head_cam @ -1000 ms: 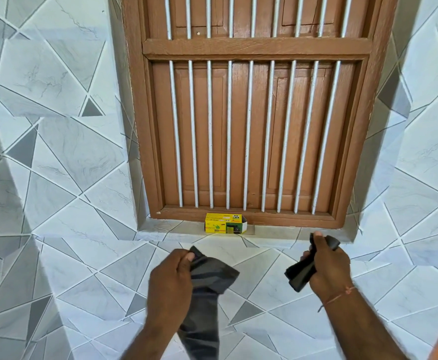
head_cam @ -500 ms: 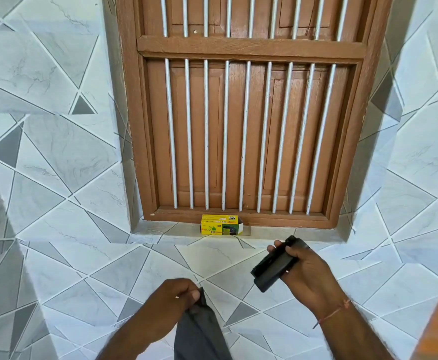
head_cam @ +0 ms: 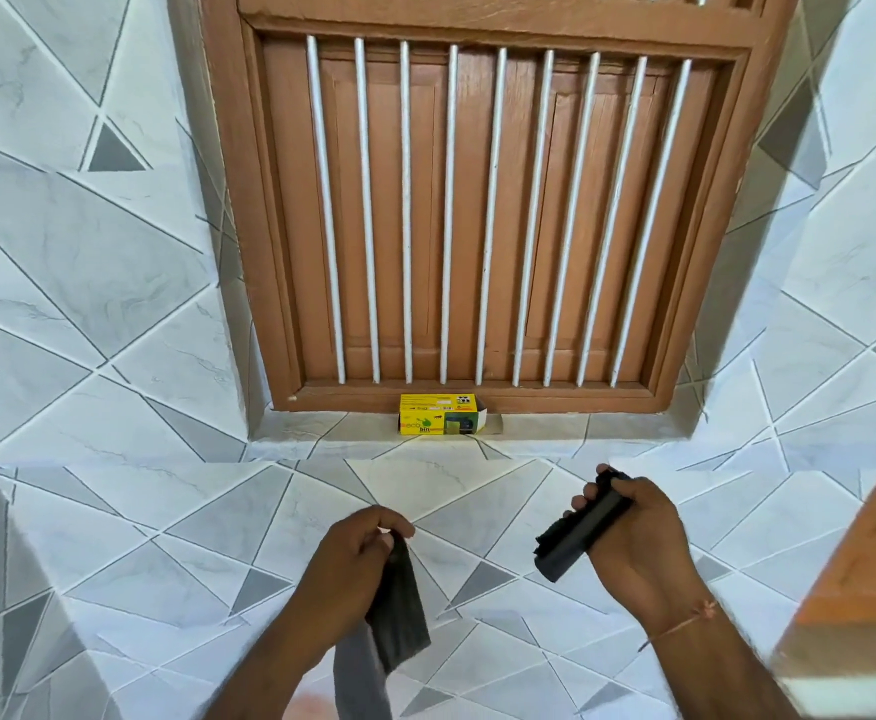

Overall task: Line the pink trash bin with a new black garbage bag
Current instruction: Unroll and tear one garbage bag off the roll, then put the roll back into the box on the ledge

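Observation:
My left hand [head_cam: 355,553] pinches the top of a folded black garbage bag [head_cam: 399,621], which hangs down in front of my forearm. My right hand [head_cam: 633,532] grips a black roll of garbage bags [head_cam: 578,530], held slanted at about the same height. The two hands are apart, with a gap of tiled wall between them. The pink trash bin is not in view.
A yellow garbage-bag box [head_cam: 441,414] with an open end lies on the tiled sill [head_cam: 581,426] below a brown wooden window with white bars [head_cam: 482,210]. Grey and white tiled wall surrounds it. An orange-brown edge [head_cam: 862,563] stands at the right.
The view has tilted downward. My left hand dropped, letting the loose bag hang. My right hand lowered the roll from near the sill.

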### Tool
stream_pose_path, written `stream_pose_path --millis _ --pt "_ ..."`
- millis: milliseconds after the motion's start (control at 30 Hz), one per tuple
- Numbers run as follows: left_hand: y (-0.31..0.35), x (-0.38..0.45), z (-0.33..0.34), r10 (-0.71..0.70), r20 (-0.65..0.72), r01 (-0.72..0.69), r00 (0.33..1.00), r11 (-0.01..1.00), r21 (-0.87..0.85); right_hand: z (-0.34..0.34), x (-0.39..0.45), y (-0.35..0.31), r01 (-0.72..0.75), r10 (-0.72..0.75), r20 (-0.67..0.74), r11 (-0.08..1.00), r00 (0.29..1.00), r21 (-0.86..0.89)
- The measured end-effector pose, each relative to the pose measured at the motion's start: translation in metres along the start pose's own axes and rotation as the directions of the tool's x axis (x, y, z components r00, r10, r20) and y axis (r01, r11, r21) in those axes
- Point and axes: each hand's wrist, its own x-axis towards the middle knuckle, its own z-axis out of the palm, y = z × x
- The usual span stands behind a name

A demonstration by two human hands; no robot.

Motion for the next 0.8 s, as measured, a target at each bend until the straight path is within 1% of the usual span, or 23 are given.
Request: stream_pose_path --millis 100,167,200,233,267,300,367,400,467,567,700,800 --pt "0.003 0.019 0.015 0.070 0.032 -0.074 0.997 0.987 0.144 -0.011 0.009 -0.008 0.024 -0.024 -0.002 1.000 1.000 0.019" --pt "0.010 0.033 0.029 0.122 0.065 -0.137 0.990 0.942 0.306 -0.017 0.022 -0.014 0.056 -0.056 -0.008 0.998 0.998 0.001" --pt "0.015 0.043 0.037 0.160 0.075 -0.177 0.984 0.884 0.433 -0.021 0.032 -0.018 0.067 -0.067 -0.017 0.998 0.998 -0.020" --pt "0.022 0.053 0.045 0.200 0.087 -0.213 0.976 0.799 0.562 -0.024 0.043 -0.021 0.077 -0.078 -0.023 0.997 0.997 -0.028" --pt "0.028 0.064 0.052 0.232 0.103 -0.242 0.967 0.719 0.651 -0.026 0.052 -0.023 0.082 -0.083 -0.022 0.996 0.996 -0.031" --pt "0.035 0.081 0.062 0.256 0.119 -0.263 0.959 0.660 0.704 -0.029 0.065 -0.027 0.086 -0.086 -0.016 0.996 0.996 -0.026" --pt "0.045 0.118 0.082 0.271 0.149 -0.284 0.951 0.574 0.768 -0.034 0.089 -0.034 0.065 -0.066 -0.022 0.997 0.998 -0.031" --pt "0.048 0.136 0.088 0.265 0.148 -0.276 0.953 0.549 0.789 -0.035 0.098 -0.037 0.057 -0.058 -0.017 0.998 0.998 -0.025" --pt "0.050 0.177 0.100 0.236 0.130 -0.236 0.963 0.507 0.829 -0.040 0.118 -0.043 0.043 -0.042 0.015 0.999 0.999 -0.018" --pt "0.050 0.232 0.111 0.180 0.110 -0.178 0.978 0.423 0.889 -0.047 0.143 -0.055 0.031 -0.029 0.033 0.998 0.999 -0.059" --pt "0.050 0.275 0.117 0.077 0.134 -0.153 0.988 0.373 0.915 -0.057 0.173 -0.067 0.045 -0.040 0.049 0.992 0.998 -0.115" --pt "0.047 0.291 0.116 0.019 0.190 -0.185 0.982 0.343 0.921 -0.061 0.190 -0.072 0.037 -0.032 0.039 0.989 0.999 -0.140"
